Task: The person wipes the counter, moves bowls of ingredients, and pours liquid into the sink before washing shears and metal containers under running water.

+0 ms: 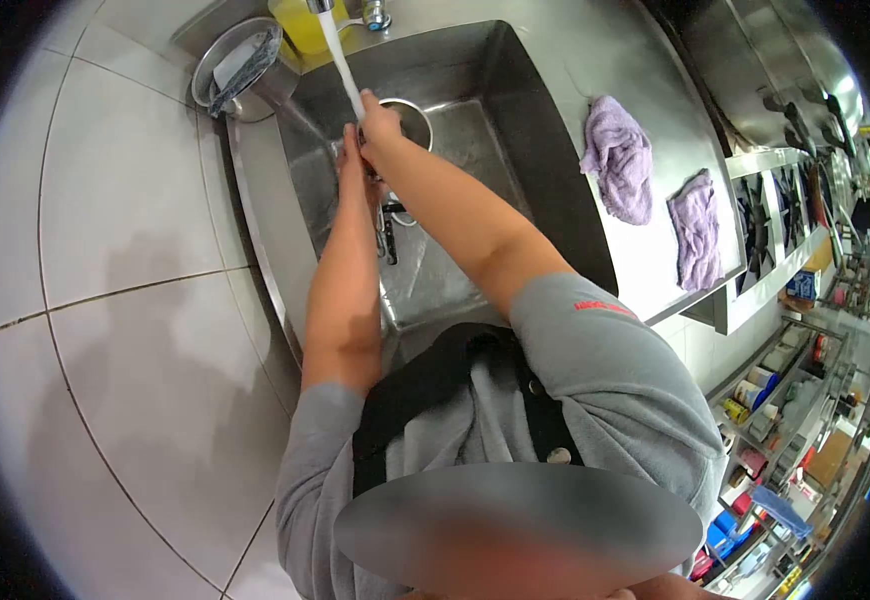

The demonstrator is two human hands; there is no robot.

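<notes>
In the steel sink (445,270), my left hand (351,158) and my right hand (381,124) are close together under a stream of running water (340,55). My right hand is closed, its fingers curled round something too hidden to name. My left hand is beside it, fingers pressed together against something I cannot make out. A round metal container (414,122) lies just right of my right hand. Black-handled utensils (389,235) are on the sink floor below my hands, partly hidden by my arms.
A metal pot (280,82) with a cloth or bag stands at the sink's upper left corner. Yellow liquid fills a container (305,32) behind the tap. Two purple cloths (619,165) (696,232) lie on the steel counter (565,60). Stocked shelves (785,400) are far right.
</notes>
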